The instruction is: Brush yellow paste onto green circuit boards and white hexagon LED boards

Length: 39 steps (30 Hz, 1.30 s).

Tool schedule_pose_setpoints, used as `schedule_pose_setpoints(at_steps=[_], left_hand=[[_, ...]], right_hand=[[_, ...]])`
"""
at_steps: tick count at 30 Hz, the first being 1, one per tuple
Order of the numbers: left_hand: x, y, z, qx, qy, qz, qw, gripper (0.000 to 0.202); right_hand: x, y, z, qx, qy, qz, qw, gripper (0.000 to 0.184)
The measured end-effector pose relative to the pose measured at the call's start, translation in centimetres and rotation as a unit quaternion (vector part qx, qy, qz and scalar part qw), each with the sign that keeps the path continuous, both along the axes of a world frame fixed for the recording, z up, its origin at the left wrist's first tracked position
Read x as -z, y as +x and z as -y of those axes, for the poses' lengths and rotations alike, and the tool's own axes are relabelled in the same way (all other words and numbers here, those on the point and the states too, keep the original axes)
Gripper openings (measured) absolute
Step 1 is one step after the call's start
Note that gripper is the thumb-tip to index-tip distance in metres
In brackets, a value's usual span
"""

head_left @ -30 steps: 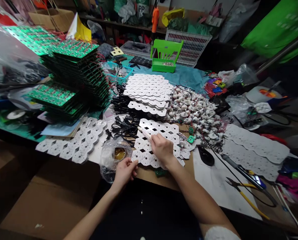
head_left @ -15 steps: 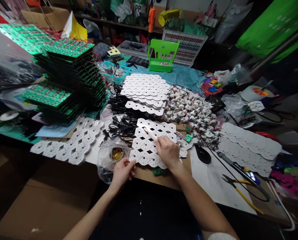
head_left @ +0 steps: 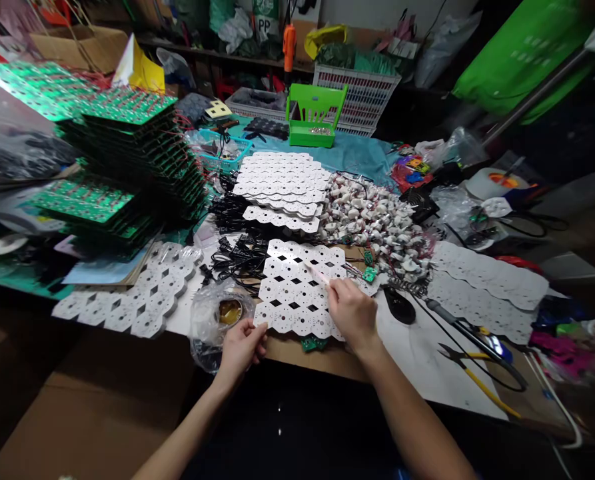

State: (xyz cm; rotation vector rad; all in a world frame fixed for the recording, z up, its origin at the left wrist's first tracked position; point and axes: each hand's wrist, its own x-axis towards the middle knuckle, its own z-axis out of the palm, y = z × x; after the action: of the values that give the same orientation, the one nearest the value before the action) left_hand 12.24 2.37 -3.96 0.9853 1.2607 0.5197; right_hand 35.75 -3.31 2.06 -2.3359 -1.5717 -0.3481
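A white panel of hexagonal boards [head_left: 297, 287] lies flat on a brown cardboard sheet [head_left: 322, 360] at the table's near edge. My left hand [head_left: 242, 347] pinches the panel's near left corner. My right hand [head_left: 352, 313] is closed round a thin white pen-like tool [head_left: 317, 273], its tip resting over the panel's right half. A small green circuit piece [head_left: 313, 344] pokes out under the panel's near edge.
A stack of white panels [head_left: 282, 183] and a heap of small white wired parts [head_left: 377, 227] lie behind. Green circuit boards [head_left: 127, 140] are piled at left, black cables [head_left: 242, 257] and a bagged tape roll [head_left: 224, 313] nearby. Soldering iron [head_left: 452, 320] and yellow-handled pliers [head_left: 477, 373] lie at right.
My right hand with the tool has slid to the right across the panel. The left hand keeps its hold on the corner. The view has shifted slightly.
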Motion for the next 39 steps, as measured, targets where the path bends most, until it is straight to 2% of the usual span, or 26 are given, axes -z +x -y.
schedule_pose_setpoints(at_steps=[3, 6, 10, 13, 16, 20, 25, 29, 36, 39], left_hand=[[-0.2, 0.1, 0.0, -0.004, -0.002, 0.002, 1.000, 0.044], [-0.6, 0.2, -0.1, -0.009, -0.004, -0.001, 1.000, 0.045], [-0.9, 0.2, -0.2, -0.006, -0.001, -0.004, 1.000, 0.046], [-0.8, 0.2, -0.1, -0.007, 0.007, -0.005, 1.000, 0.045], [-0.5, 0.2, -0.1, -0.009, 0.010, -0.005, 1.000, 0.045], [-0.4, 0.2, -0.2, -0.008, 0.002, -0.012, 1.000, 0.046], [-0.7, 0.2, -0.3, -0.009, 0.003, -0.014, 1.000, 0.045], [-0.4, 0.2, -0.1, -0.013, 0.006, -0.009, 1.000, 0.044], [-0.4, 0.3, -0.2, -0.010, 0.009, -0.004, 1.000, 0.046], [-0.4, 0.3, -0.2, -0.011, 0.004, -0.003, 1.000, 0.047]], right_hand=[[-0.3, 0.4, 2.1, 0.005, 0.022, 0.008, 1.000, 0.024], [-0.1, 0.3, 3.4, 0.015, 0.005, 0.007, 1.000, 0.023], [0.5, 0.7, 2.1, 0.040, -0.021, -0.008, 0.999, 0.026], [0.2, 1.5, 1.8, 0.042, 0.000, -0.025, 0.999, 0.024], [-0.3, 1.9, 3.6, 0.053, 0.029, -0.028, 0.998, 0.025], [-0.1, 1.6, 5.8, 0.073, 0.009, -0.012, 0.997, 0.025], [0.5, 2.2, 3.6, 0.100, -0.008, -0.024, 0.995, 0.023], [0.3, 2.9, 1.7, 0.103, 0.011, -0.026, 0.994, 0.022], [-0.1, 3.4, -1.7, 0.150, -0.051, -0.024, 0.987, 0.019], [-0.7, 2.7, -2.4, 0.137, -0.053, -0.019, 0.989, 0.016]])
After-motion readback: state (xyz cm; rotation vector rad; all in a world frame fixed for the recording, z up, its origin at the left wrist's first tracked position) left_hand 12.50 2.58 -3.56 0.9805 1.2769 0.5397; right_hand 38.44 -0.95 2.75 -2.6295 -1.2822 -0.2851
